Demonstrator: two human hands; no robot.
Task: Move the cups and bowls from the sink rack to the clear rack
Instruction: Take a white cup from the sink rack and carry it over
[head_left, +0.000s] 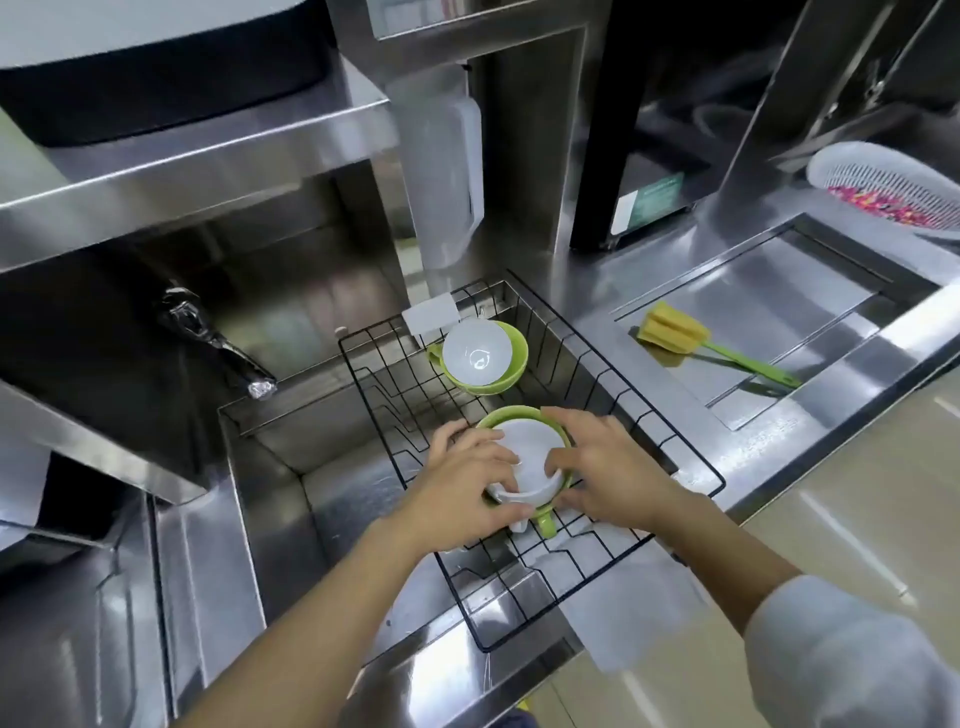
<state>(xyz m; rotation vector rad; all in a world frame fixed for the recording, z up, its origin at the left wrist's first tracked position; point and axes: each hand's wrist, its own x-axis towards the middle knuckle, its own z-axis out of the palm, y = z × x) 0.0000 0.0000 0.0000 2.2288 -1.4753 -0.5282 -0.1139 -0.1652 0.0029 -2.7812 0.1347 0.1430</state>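
A: Where is the near stack to be found, and how is it held?

B: The white bowl (530, 462) is seen nested in the green cup (545, 522), low in the middle of the frame, inside the black wire sink rack (670, 441); it is enclosed from both sides; the left hand (462, 493) is curled round the left rim, the right hand (608, 467) round the right rim, fingers half closed and touching the ware; whether it is lifted off the wires cannot be told.

A: How is the lift best done?

B: The pair is best raised level and straight up, so that the cup's handle is not caught on the wires; a second bowl and cup (480, 358) are left above, toward the rack's far end; the clear rack is not seen; the sponge brush (691, 343) on the right need not be touched.
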